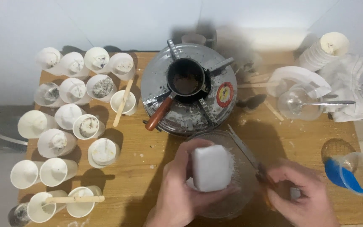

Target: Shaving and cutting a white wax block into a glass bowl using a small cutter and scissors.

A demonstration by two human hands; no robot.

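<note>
Two hands busy, left hand (181, 185) gripping white block (211, 167) (over glass bowl (236, 197)), right hand (303, 195) clutching knife (248, 153)

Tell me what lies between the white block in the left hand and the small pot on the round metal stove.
In the head view, only the far rim of the clear glass bowl and the stove's metal top.

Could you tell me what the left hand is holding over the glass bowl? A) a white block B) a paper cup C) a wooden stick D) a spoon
A: the left hand grips a white block above the glass bowl, while the right hand holds a knife beside it.
</note>
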